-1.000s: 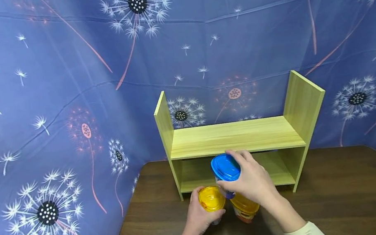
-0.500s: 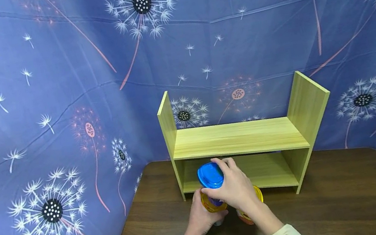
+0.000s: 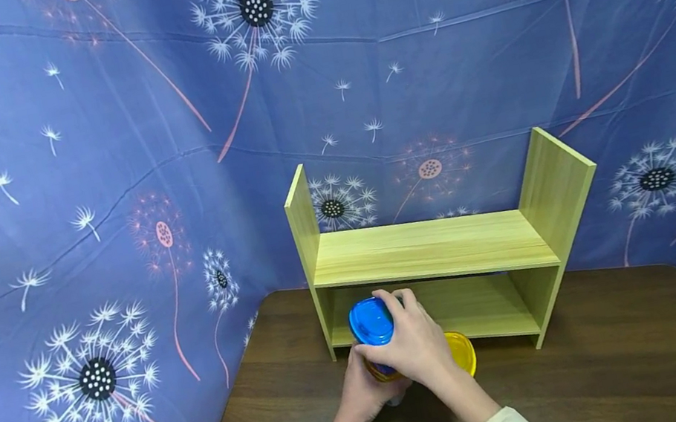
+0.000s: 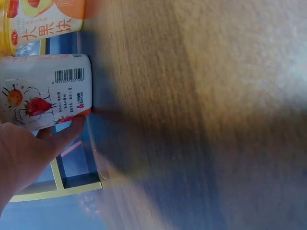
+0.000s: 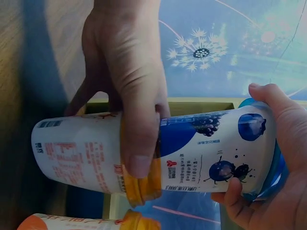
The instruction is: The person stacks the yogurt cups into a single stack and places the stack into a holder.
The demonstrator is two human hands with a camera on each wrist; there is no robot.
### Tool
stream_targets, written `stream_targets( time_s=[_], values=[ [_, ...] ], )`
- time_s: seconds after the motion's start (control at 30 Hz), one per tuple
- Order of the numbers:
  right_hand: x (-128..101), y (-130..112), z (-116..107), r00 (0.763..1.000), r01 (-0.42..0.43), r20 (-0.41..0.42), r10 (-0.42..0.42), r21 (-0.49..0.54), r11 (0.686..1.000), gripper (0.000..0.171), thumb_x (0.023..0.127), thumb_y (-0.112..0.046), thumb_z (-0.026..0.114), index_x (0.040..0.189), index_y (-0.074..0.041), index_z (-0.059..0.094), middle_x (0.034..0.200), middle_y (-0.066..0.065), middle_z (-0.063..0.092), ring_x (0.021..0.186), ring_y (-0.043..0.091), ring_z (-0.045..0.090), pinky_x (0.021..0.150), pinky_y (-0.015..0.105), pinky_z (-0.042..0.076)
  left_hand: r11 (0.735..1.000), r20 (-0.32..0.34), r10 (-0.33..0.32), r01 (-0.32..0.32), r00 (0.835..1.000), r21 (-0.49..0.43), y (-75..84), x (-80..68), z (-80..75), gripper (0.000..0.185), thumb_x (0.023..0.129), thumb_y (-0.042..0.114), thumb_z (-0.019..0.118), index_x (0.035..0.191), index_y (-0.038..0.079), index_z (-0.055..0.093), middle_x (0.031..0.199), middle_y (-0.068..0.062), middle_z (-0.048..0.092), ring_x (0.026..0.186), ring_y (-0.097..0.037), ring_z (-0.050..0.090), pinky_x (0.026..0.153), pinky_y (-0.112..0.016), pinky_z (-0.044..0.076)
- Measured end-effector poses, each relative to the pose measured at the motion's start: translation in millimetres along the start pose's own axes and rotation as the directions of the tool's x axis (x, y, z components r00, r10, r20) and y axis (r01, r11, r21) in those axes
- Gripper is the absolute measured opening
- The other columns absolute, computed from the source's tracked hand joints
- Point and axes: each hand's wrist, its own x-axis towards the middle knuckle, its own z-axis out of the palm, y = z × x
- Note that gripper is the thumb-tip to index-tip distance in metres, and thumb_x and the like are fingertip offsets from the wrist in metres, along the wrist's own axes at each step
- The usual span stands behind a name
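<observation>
A blue-lidded cup (image 5: pixel 216 148) printed with blueberries is in my right hand (image 3: pixel 419 344), gripped around its lid end. Its base meets the yellow lid of a white cup (image 4: pixel 53 91) printed with strawberries, so the two stand one on top of the other. My left hand (image 3: pixel 359 392) holds the lower cup, its thumb over the yellow lid near the join in the right wrist view. To the right, partly behind my right hand, stands another yellow-lidded cup (image 3: pixel 462 351), whose peach-printed label (image 4: pixel 48 24) shows in the left wrist view.
Behind the cups is a pale wooden two-tier shelf (image 3: pixel 433 247) with upright side panels. Everything stands on a brown wooden table (image 3: pixel 639 339). A blue dandelion-print cloth (image 3: pixel 458 84) hangs behind and to the left.
My right hand has brought the blue-lidded cup left and down onto the yellow lid of the cup in my left hand. The left hand has stayed nearly in place.
</observation>
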Motion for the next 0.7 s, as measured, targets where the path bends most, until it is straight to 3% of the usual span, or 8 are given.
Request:
stream_targets(
  time_s=[0.27,0.43,0.57,0.7],
  values=[
    [-4,2,0,1.000,-0.004,0.005,0.004,0.000,1.000,0.094,0.069,-0.062,0.085,0.148,-0.025,0.049,0.137,0.014,0.048,0.112,0.037,0.057,0.081,0.057,0.055,1.000,-0.007,0.007,-0.007,1.000,0.022,-3.9,1.8,1.6,0.096,0.074,0.027,0.091,0.149,0.017,0.032,0.140,-0.005,0.047,0.122,-0.022,0.053,0.105,-0.043,0.044],
    [-11,7,-7,1.000,-0.006,0.005,0.005,0.044,0.999,0.105,0.069,-0.068,0.082,0.157,-0.032,0.036,0.151,0.010,0.038,0.125,0.038,0.048,0.089,0.062,0.051,0.997,-0.025,0.030,-0.028,0.999,0.076,-8.1,3.5,4.6,0.098,0.074,0.032,0.091,0.150,0.016,0.032,0.139,-0.003,0.050,0.122,-0.021,0.055,0.104,-0.042,0.045],
    [-22,25,-16,0.999,0.016,-0.034,-0.012,0.097,0.995,0.093,0.080,-0.068,0.073,0.157,-0.029,0.036,0.154,0.006,0.037,0.131,0.036,0.045,0.091,0.065,0.048,0.996,-0.058,0.026,-0.021,0.998,0.086,-9.2,3.8,6.2,0.101,0.069,0.031,0.094,0.149,0.014,0.034,0.137,-0.003,0.052,0.122,-0.021,0.056,0.104,-0.043,0.045],
    [-31,54,-19,0.998,0.025,-0.067,-0.021,0.061,0.998,0.076,0.088,-0.061,0.069,0.151,-0.024,0.046,0.148,0.008,0.044,0.127,0.035,0.048,0.085,0.063,0.051,0.997,-0.085,0.031,-0.024,0.996,0.076,-7.1,4.1,5.0,0.103,0.065,0.025,0.096,0.148,0.014,0.036,0.137,-0.003,0.053,0.124,-0.023,0.055,0.107,-0.048,0.043]
  ],
)
